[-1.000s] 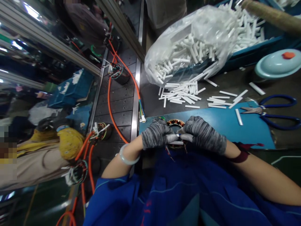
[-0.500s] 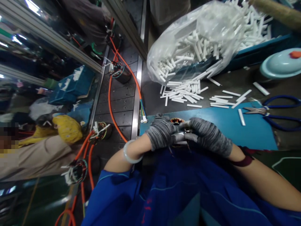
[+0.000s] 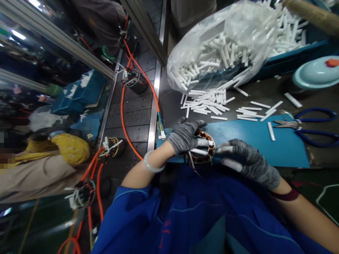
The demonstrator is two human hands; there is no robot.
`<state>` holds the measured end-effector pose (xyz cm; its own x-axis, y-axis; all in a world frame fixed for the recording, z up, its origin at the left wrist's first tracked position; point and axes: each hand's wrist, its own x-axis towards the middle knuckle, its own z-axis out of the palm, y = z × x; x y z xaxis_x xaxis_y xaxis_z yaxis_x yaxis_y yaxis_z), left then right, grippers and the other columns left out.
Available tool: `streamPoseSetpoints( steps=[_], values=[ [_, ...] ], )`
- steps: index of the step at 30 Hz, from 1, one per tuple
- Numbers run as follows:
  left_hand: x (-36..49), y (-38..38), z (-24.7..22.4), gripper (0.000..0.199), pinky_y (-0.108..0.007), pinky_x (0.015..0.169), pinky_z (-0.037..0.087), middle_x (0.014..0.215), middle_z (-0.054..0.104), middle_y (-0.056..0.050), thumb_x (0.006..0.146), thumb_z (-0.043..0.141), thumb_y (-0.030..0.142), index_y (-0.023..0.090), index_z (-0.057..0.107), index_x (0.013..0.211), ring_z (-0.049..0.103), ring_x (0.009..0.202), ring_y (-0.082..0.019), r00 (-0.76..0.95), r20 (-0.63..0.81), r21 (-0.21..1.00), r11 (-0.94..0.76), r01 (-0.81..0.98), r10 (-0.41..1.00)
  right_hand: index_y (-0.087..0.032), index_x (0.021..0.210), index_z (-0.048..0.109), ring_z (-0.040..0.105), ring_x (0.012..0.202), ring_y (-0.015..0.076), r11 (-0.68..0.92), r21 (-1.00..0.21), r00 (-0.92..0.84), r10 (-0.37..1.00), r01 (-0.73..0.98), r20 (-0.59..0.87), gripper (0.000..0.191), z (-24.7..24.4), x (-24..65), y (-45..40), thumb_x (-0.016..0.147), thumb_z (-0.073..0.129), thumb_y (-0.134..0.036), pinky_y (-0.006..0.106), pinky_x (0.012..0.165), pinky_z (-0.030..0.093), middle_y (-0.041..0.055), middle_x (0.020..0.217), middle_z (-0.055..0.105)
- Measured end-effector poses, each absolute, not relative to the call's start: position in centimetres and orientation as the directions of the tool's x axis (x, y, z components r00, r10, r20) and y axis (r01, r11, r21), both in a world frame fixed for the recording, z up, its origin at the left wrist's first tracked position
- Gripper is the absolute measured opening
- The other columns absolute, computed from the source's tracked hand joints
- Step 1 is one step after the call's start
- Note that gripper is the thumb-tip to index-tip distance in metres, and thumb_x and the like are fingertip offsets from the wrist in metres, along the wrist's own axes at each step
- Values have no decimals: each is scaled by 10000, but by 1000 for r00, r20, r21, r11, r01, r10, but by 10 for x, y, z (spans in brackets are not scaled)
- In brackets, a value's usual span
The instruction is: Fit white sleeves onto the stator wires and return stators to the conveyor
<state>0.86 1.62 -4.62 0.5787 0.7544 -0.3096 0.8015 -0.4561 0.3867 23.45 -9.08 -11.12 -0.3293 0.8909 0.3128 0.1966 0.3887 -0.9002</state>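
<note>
My left hand [image 3: 184,138], in a grey knitted glove, grips the left side of a motor stator [image 3: 203,158] with copper windings at the near edge of the blue mat. One of its fingers lies over the stator's opening, beside a white sleeve [image 3: 199,152]. Thin leads hang from the stator's near side. Just right of it, my gloved right hand [image 3: 245,160] is held with fingers apart and nothing seen between them. Its fingertips are close to the stator's rim; whether they touch is hard to say.
Loose white sleeves [image 3: 209,102] lie beyond the blue mat [image 3: 286,151], before a plastic bag [image 3: 182,56] full of them. Blue-handled pliers [image 3: 315,125] and a light-blue lidded container [image 3: 315,76] are at right. Other stators [image 3: 135,81] with orange cables stand on the left conveyor, near a co-worker.
My right hand has drawn away to the right from the stator and its fingers have spread. More of the stator shows, and my left hand remains on its left side.
</note>
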Motion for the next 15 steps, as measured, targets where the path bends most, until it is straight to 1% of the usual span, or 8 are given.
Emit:
streamPoseSetpoints(
  steps=[3,5,7,9,11,12,14,15],
  values=[
    [7,13,-44,600,-525,1277,214,1176,775,-74,865,786,494,179,641,1355,696,1182,-251,535,-195,342,-454,823,822,-317,1245,695,742,1045,224,378,-913,-329,891,154,313,320,-119,224,-90,928,710,-278,392,957,612,40,1152,763],
    [5,0,-38,432,-527,1271,226,1261,743,-77,933,715,464,218,697,1288,663,1240,-255,598,-98,317,-544,777,796,-304,1246,687,738,1063,219,315,-938,-295,918,144,263,295,-126,220,-88,951,683,-293,393,980,601,41,1166,763],
    [1,-18,-35,342,-541,1247,275,1395,671,-86,978,649,453,252,739,1239,604,1321,-285,672,-38,292,-635,716,740,-284,1187,705,740,1044,221,242,-963,-281,938,120,201,243,-130,218,-84,959,672,-359,390,975,598,39,1137,773],
    [-3,-35,-40,378,-568,1218,323,1478,605,-109,996,611,453,256,719,1300,551,1374,-326,701,-6,243,-679,693,713,-265,1126,726,742,1003,226,170,-981,-293,946,91,137,268,-131,219,-79,938,688,-452,389,963,595,38,1088,784],
    [-5,-49,-52,429,-602,1203,338,1507,576,-127,1001,597,447,244,675,1370,511,1407,-360,695,31,177,-688,704,719,-250,1089,744,744,954,229,101,-993,-325,942,57,77,330,-129,219,-71,900,715,-520,384,935,595,36,1051,793],
    [-6,-52,-58,421,-616,1203,334,1508,575,-129,1005,588,439,237,680,1363,495,1419,-369,685,50,152,-683,714,727,-246,1081,753,743,941,230,67,-997,-354,934,46,47,348,-128,219,-67,884,729,-532,380,924,593,35,1043,797],
    [-9,-54,-67,377,-624,1208,329,1491,589,-130,1016,558,423,217,721,1285,477,1433,-368,675,73,159,-677,719,734,-245,1085,771,743,953,238,21,-999,-427,904,35,4,352,-126,220,-59,872,742,-523,376,923,584,34,1058,801],
    [-11,-52,-70,368,-615,1212,332,1476,598,-136,1021,540,416,200,737,1245,477,1432,-361,679,78,196,-679,707,730,-249,1096,777,740,982,243,19,-999,-462,887,35,0,342,-125,220,-55,878,738,-510,376,938,575,33,1079,801]
  ],
)
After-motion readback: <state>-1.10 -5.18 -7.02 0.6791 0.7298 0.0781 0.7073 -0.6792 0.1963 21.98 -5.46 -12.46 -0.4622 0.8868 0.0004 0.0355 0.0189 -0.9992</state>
